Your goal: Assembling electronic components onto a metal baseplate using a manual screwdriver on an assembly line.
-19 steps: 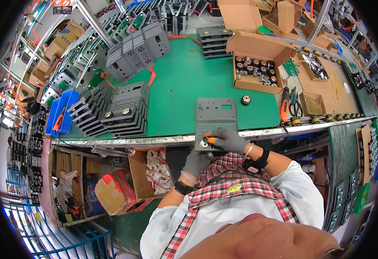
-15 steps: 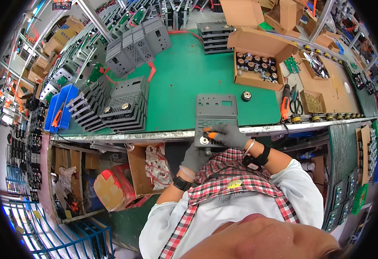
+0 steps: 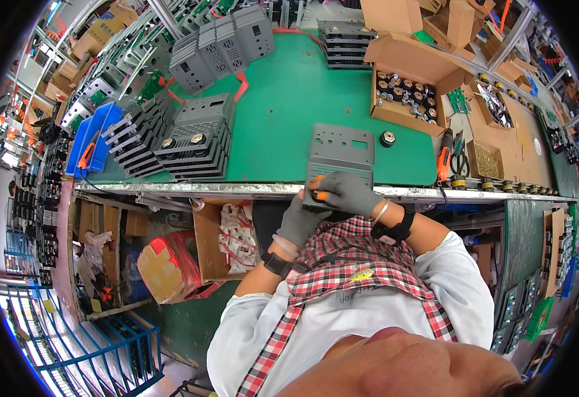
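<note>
A grey metal panel (image 3: 343, 147) with round holes, a rectangular cutout and slots extends from the bench's front edge toward me. My left hand (image 3: 300, 223), in a grey glove, grips its near left edge from below. Over the panel's near end, my right hand (image 3: 347, 193), gloved with orange fingertips, has its fingers drawn together on a small part they mostly cover. A black round part with a hexagonal metal centre (image 3: 387, 138) lies on the green mat right of the panel. Two similar metal-centred parts (image 3: 198, 139) sit on the stacked panels (image 3: 203, 119) at the left.
An open cardboard box (image 3: 408, 116) holds several black round parts. An orange-and-black screwdriver (image 3: 444, 155), scissors (image 3: 459, 159) and a small box of brass-coloured pieces (image 3: 485, 161) lie at the right. A blue bin (image 3: 97, 140) stands left; more grey panels (image 3: 223, 49) stand behind.
The bench appears higher and slightly right in view. My right fingers now cover the panel's near end, where a silver round piece showed before. My left hand has shifted up along the edge.
</note>
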The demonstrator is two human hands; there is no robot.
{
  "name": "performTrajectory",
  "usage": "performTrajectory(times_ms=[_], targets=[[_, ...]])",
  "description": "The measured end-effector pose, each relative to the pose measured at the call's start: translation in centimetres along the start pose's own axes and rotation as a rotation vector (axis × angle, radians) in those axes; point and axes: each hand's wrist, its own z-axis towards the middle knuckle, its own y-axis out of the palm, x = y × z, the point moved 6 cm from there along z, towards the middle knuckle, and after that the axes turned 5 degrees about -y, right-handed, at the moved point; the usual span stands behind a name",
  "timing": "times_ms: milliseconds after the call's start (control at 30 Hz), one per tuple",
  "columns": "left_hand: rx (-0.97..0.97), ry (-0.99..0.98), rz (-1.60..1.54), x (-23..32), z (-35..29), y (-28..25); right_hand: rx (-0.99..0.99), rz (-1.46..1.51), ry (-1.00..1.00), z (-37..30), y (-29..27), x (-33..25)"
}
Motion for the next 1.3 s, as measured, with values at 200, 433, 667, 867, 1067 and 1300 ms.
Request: performTrajectory(times_ms=[200, 433, 667, 867, 1067, 1300], targets=[[-0.078, -0.241, -1.009, 2.8, -0.1, 2.0, -0.111, -0.103, -0.075, 0.5, 0.0, 1.1], [-0.076, -0.112, -0.690, 3.7, -0.7, 2.0, -0.188, -0.180, -0.241, 0.9, -0.6, 0.2], [-0.038, -0.197, -0.953, 1.9, 0.1, 1.9, -0.354, -0.461, -0.067, 1.9, 0.4, 0.0], [-0.114, -0.074, -0.645, 2.1, 0.2, 1.7, -0.432, -0.441, -0.004, 2.2, -0.7, -0.5], [-0.023, -0.074, -0.568, 0.6, 0.8, 1.1, -0.448, -0.481, 0.064, 2.4, 0.5, 0.2], [-0.022, -0.092, -0.611, -0.2, 0.9, 0.8, -0.485, -0.522, 0.125, 3.1, 0.2, 0.2]])
